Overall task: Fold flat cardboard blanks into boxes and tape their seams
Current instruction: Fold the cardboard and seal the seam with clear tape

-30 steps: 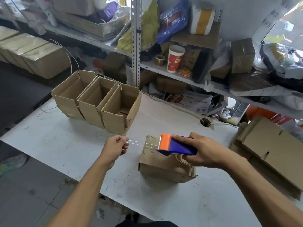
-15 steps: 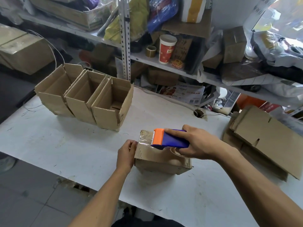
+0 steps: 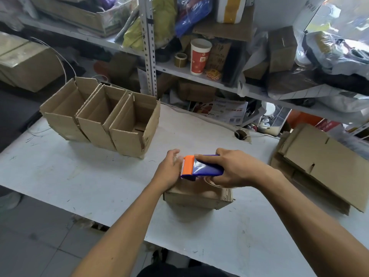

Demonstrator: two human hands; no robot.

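The right hand (image 3: 235,168) grips the tape dispenser (image 3: 199,166) over the box (image 3: 195,196) lying under both hands on the table (image 3: 79,176). The left hand (image 3: 168,170), fingers relaxed, presses the box's far end. If it lifts early, the tape may wrinkle or peel off the seam.

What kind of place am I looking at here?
Probably a small packing or shipping workroom: flat cardboard blanks stacked on a white worktable, folded open boxes lined up, and cluttered metal shelves behind.
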